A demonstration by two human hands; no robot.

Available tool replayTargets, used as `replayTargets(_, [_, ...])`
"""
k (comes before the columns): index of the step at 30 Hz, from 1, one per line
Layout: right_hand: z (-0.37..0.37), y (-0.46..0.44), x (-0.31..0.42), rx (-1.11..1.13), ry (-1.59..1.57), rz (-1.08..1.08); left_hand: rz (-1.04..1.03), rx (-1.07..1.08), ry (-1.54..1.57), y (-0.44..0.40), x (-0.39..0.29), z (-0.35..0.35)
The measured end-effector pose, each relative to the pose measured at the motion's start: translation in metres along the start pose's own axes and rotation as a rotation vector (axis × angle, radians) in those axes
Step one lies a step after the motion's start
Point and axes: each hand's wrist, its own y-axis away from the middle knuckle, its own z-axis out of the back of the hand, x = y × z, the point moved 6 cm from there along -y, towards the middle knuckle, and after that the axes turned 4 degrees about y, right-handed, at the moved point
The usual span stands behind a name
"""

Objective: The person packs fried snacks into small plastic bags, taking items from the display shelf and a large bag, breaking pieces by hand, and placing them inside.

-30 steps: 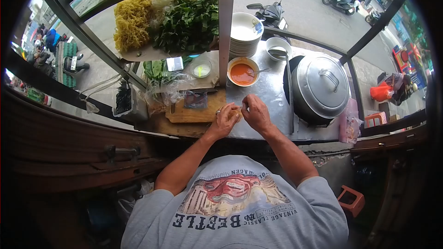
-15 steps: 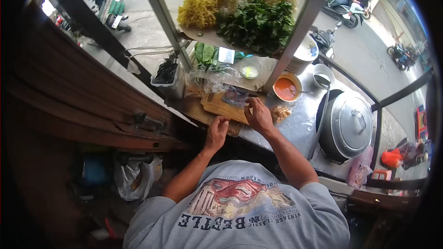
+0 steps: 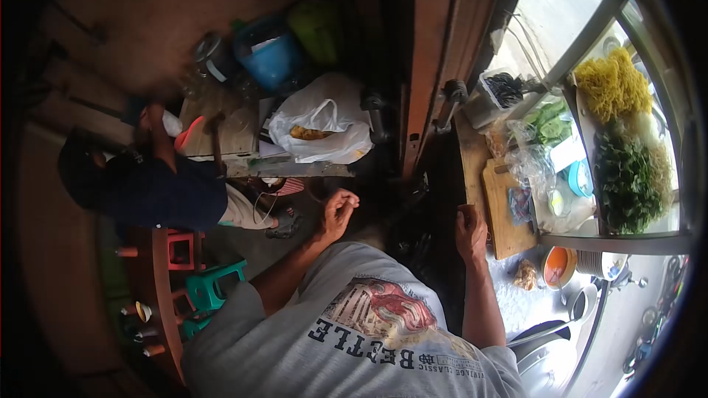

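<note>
Both left hand (image 3: 338,215), well off the board (image 3: 507,230), and right hand (image 3: 472,236), beside it, have grips too unclear to call; careless turning could knock it.

The counter (image 3: 505,306) bears a wooden board (image 3: 512,236), a bowl (image 3: 572,265) of orange liquid (image 3: 555,264) (a brown clump (image 3: 526,275) near it) and stacked plates (image 3: 596,263).
</note>
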Motion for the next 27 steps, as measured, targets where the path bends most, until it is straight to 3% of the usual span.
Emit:
replayTargets(7, [-0.028,0.026,0.034,0.079,-0.052,-0.004,-0.278,-0.744,-0.011,-0.017,-0.032,0.182])
replayTargets(10, [-0.036,0.055,0.028,0.09,-0.015,-0.107,-0.069,-0.695,-0.523,-0.07,0.009,0.249])
replayTargets(13, [-0.043,0.081,0.016,0.054,0.046,-0.214,-0.149,-0.593,-0.381,-0.114,0.007,0.238])
replayTargets(15, [-0.051,0.095,0.01,0.052,-0.006,-0.402,-0.26,-0.514,-0.314,-0.137,0.012,0.227])
replayTargets(17, [-0.055,0.1,0.017,-0.087,0.078,-0.356,-0.288,-0.48,-0.046,-0.137,0.02,0.205])
replayTargets(19, [-0.048,0.096,0.033,-0.173,0.143,-0.423,-0.219,-0.433,-0.462,-0.112,0.026,0.185])
replayTargets(23, [-0.042,0.091,0.047,-0.279,0.095,-0.501,-0.125,-0.381,-0.245,-0.056,0.084,0.183])
replayTargets(26, [-0.059,0.083,0.062,-0.28,0.059,-0.467,-0.145,-0.351,-0.15,-0.067,0.071,0.205])
replayTargets(27, [-0.062,0.084,0.066,-0.277,0.053,-0.464,-0.247,-0.369,-0.21,-0.079,0.044,0.213])
